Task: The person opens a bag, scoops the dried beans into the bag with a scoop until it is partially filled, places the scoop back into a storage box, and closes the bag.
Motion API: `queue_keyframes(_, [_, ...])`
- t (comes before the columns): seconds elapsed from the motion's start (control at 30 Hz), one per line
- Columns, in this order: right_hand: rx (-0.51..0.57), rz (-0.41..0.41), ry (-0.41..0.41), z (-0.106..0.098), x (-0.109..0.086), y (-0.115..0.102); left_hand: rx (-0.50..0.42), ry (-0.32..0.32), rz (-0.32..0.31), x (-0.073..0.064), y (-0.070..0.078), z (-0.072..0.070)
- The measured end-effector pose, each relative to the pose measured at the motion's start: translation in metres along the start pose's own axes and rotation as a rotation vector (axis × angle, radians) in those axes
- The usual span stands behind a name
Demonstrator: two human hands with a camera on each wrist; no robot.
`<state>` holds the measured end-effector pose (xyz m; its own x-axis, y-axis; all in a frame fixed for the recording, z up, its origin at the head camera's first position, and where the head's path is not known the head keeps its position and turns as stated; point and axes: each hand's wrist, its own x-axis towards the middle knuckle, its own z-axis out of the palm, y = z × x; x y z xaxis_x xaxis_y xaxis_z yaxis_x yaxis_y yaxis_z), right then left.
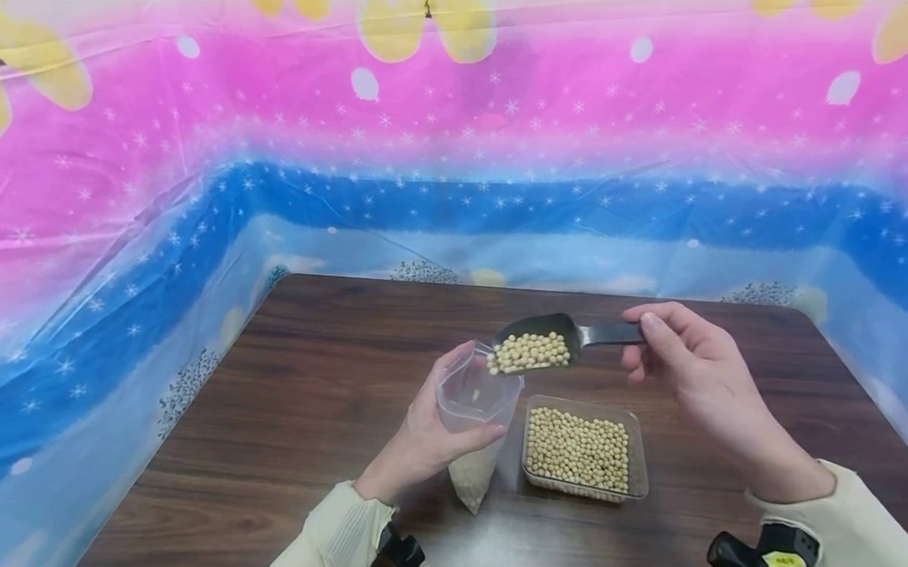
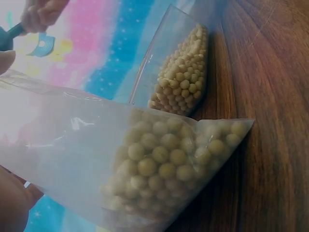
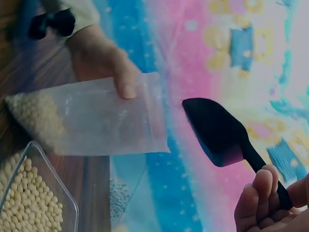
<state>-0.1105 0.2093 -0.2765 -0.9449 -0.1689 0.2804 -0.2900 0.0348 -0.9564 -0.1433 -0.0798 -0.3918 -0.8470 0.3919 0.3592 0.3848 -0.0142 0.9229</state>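
Observation:
My left hand (image 1: 429, 434) holds a clear plastic bag (image 1: 479, 404) near its top, with the mouth spread. Round pale beans (image 2: 159, 159) fill the bag's lower part, and its bottom corner reaches down to the tabletop in the left wrist view. Pinched by its handle in my right hand (image 1: 700, 362) is a black scoop (image 1: 553, 323). A heap of beans (image 1: 531, 352) lies in the scoop, whose front lip overlaps the bag's mouth in the head view. In the right wrist view, the scoop (image 3: 215, 130) shows its dark underside.
A clear rectangular tub (image 1: 638, 461) of the same beans stands on the dark wood table (image 1: 336, 354), just right of the bag. Behind the table and along its sides hangs a pink and blue patterned cloth (image 1: 569, 129).

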Motion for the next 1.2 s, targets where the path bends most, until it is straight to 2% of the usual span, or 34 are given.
queue_keyframes(0.13, [-0.259,-0.097,0.027,0.016,0.001,-0.007,-0.016,0.008,-0.035,-0.001,0.001,0.0])
queue_keyframes(0.3, [-0.553,-0.247,0.083,0.027,-0.008,-0.015,-0.027,0.001,0.01,0.0,-0.001,0.0])
queue_keyframes(0.37, [-0.635,-0.322,0.12,0.028,-0.012,-0.018,-0.016,0.001,0.033,0.0,-0.002,0.0])
queue_keyframes(0.43, [-0.674,-0.376,0.161,0.026,-0.017,-0.022,0.008,0.011,0.036,0.0,-0.002,-0.001])
queue_keyframes(0.5, [-0.687,-0.385,0.215,0.02,-0.022,-0.025,0.021,0.017,0.025,0.0,-0.001,-0.001])
queue_keyframes(0.57, [-0.709,-0.327,0.262,0.011,-0.029,-0.026,0.029,0.02,0.012,-0.001,0.0,0.0])
queue_keyframes(0.63, [-0.764,-0.236,0.266,0.0,-0.037,-0.023,0.027,0.02,0.002,-0.001,0.001,-0.001])
queue_keyframes(0.7, [-0.843,-0.13,0.231,-0.011,-0.045,-0.014,0.028,0.021,-0.007,-0.002,0.0,-0.001])
queue_keyframes(0.8, [-0.949,0.003,0.131,-0.025,-0.056,0.007,0.018,0.022,-0.013,-0.004,0.0,0.0])
queue_keyframes(0.93, [-1.004,0.1,0.079,-0.032,-0.066,0.033,0.003,0.017,-0.021,-0.004,-0.001,0.0])
queue_keyframes(1.0, [-1.011,0.117,0.078,-0.032,-0.07,0.041,-0.003,0.013,-0.026,-0.003,-0.001,0.0])
queue_keyframes(1.2, [-0.965,0.174,0.069,-0.031,-0.069,0.058,-0.009,0.016,-0.024,-0.001,0.001,0.0])
